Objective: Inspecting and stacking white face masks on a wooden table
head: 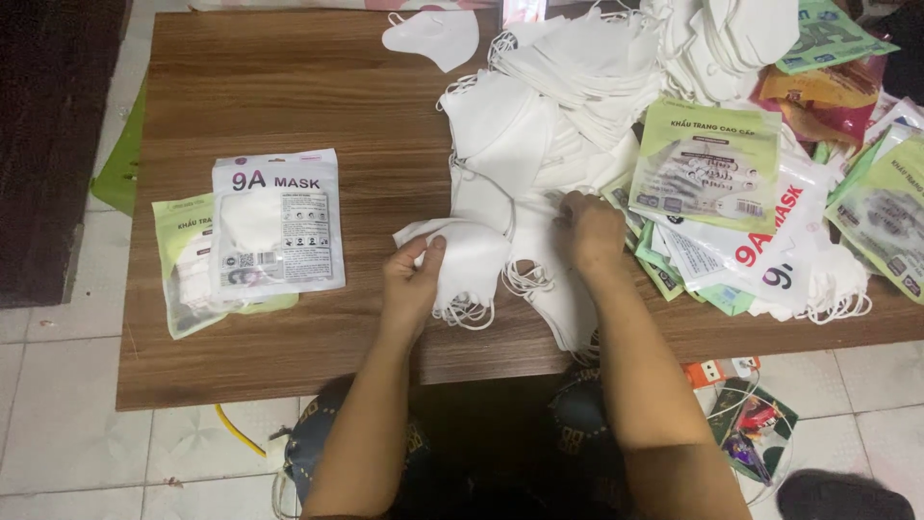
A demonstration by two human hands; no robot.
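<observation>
— What does the person wear on the arms?
— Nothing: both forearms are bare to the elbow, no sleeves, no watch, no bracelet showing. The left hand [412, 279] and right hand [589, 229] carry no gloves or rings that I can make out.
— And lower down?
— Dark clothing with a pale, small pattern over the knees.

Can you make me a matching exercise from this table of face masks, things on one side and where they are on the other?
1. left hand
2. right hand
3. white packet
4. single mask

a. alone at the table's far edge
b. holding a small stack of masks
c. lying on a green packet, left side
d. reaching into the big mask heap

Pairs: 1-b, 2-d, 3-c, 4-a
</observation>
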